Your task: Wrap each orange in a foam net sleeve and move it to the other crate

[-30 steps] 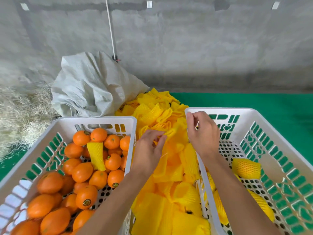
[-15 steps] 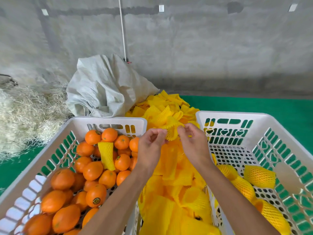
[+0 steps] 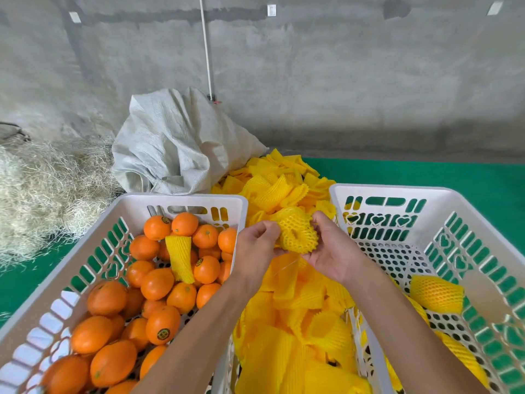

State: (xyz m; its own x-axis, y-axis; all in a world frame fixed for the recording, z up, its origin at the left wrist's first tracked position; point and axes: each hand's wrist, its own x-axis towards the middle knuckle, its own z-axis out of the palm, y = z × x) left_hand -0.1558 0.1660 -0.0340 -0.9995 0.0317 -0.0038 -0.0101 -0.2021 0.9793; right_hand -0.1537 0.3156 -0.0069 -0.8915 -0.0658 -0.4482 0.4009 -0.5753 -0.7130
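Between two white crates, my left hand (image 3: pixel 255 248) and my right hand (image 3: pixel 332 251) both grip one yellow foam net sleeve (image 3: pixel 297 233) and hold its mouth stretched wide above the pile of sleeves (image 3: pixel 295 322). The left crate (image 3: pixel 181 199) holds several bare oranges (image 3: pixel 157 284) and one loose sleeve (image 3: pixel 179 258) lying on them. Over in the right crate (image 3: pixel 389 191) sit a few oranges in sleeves, one wrapped orange (image 3: pixel 436 294) plain to see near its right wall.
A crumpled white woven sack (image 3: pixel 176 143) lies behind the left crate against the grey concrete wall. Dry straw (image 3: pixel 42 189) is heaped at the far left. Green matting (image 3: pixel 426 174) covers the floor around the crates.
Both hands have lifted a sleeve off the pile and pulled it open between them; a second ago they were picking at flat sleeves. The camera has also swung a little to the left.
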